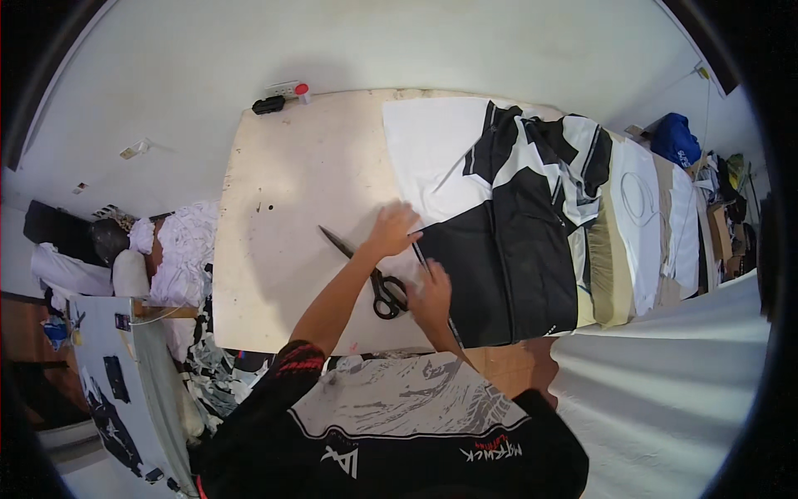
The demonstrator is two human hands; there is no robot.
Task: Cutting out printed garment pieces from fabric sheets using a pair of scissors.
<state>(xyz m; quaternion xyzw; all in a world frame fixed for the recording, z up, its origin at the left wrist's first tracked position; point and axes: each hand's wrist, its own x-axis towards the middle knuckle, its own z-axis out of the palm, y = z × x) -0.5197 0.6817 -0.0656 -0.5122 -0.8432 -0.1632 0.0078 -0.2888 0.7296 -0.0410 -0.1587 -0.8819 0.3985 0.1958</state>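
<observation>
A black garment panel (465, 283) lies on the pale table, with a narrow black-and-white edge along its left side. At its upper left corner, my left hand (392, 229) has its fingertips closed on that edge. My right hand (431, 297) is lower down along the same edge, its fingers slightly blurred, so its grip is unclear. Large black-handled scissors (389, 297) lie to the left of my right hand, partly under my left forearm, blades pointing up and left. White fabric (436, 150) lies beyond the black panel. Black-and-white garment pieces (540, 158) are heaped at the right.
The table (274, 274) holds a black object (268, 105) and a red-lidded container (302, 93) at its far left corner. Folded white and beige fabrics (636, 224) line the right side. White cloth (183, 249) is piled left of the table, near a side table (150, 358).
</observation>
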